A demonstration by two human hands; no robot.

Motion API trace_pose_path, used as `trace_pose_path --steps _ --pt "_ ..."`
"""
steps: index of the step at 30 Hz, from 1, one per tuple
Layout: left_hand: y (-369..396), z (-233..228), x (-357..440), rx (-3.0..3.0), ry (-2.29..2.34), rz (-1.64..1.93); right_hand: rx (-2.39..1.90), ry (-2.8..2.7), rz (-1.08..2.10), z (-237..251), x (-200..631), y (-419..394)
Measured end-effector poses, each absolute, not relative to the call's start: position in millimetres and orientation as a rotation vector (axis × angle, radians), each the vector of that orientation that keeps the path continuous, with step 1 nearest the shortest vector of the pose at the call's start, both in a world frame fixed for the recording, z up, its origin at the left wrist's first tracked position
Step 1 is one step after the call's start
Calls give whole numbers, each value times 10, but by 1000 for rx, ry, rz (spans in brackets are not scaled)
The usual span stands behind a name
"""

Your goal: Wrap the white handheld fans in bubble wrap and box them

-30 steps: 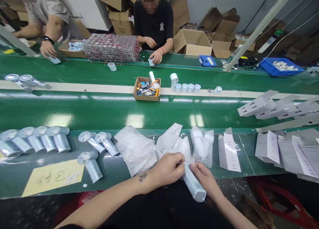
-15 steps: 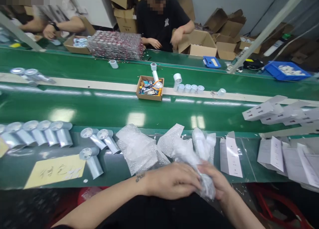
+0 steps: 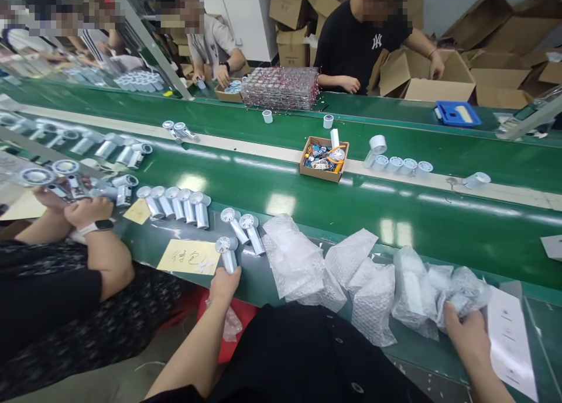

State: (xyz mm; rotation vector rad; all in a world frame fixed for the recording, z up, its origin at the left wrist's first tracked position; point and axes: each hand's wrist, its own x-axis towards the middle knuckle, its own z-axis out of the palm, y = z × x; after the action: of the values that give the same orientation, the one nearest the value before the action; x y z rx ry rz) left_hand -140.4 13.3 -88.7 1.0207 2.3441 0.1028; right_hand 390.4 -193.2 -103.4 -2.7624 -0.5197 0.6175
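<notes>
At the bench's front edge my left hand (image 3: pixel 225 283) is closed round the lower handle of a light blue handheld fan (image 3: pixel 226 248), its round head up. Two similar fans (image 3: pixel 251 230) lie just behind it, beside a yellow handwritten paper (image 3: pixel 188 258). Over on the right, my right hand (image 3: pixel 470 333) grips a bubble-wrapped bundle (image 3: pixel 468 290); what is inside shows only faintly. Another wrapped bundle (image 3: pixel 413 286) lies left of it. Flat bubble-wrap bags (image 3: pixel 298 259) spread across the middle, and a white printed box (image 3: pixel 509 338) lies beside my right hand.
A co-worker's hands (image 3: pixel 90 211) hold fans at the left. Beyond the bench runs the green conveyor (image 3: pixel 246 178), with a small carton of tools (image 3: pixel 322 172) on its pale centre strip. Several fans (image 3: pixel 175 201) line the bench. Two people work on the far side.
My hands have parted: the left moved left and took hold of a fan, while the right carried the wrapped bundle rightward beside the other one. The view has swung left.
</notes>
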Motion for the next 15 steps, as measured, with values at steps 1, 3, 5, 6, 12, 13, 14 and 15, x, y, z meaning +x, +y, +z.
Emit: trace_pose_path --steps 1,3,5,6,12,13,14,15 --pt "85 -872 -1397 998 2321 148 -2795 -540 619 -952 3931 -1895" --pt "-40 -782 -1354 987 2284 256 -2819 -630 486 -726 3874 -1778" --pt "-204 -640 -1219 970 2161 469 -2660 -739 367 -478 3593 -1575" --pt "-291 -561 -1104 967 2046 585 -2513 -734 423 -370 3363 -1437" --pt "-204 -220 -192 1358 1127 365 -1202 -246 1583 -186 1790 -536" --pt "-6 -195 -121 1500 1119 235 -1153 -228 1598 -199 1682 -455" --pt "240 -178 -93 1646 1187 122 -1154 -220 1587 -210 1639 -401" --pt "516 -172 -101 1816 1421 -33 -1172 -216 1577 -215 1650 -373"
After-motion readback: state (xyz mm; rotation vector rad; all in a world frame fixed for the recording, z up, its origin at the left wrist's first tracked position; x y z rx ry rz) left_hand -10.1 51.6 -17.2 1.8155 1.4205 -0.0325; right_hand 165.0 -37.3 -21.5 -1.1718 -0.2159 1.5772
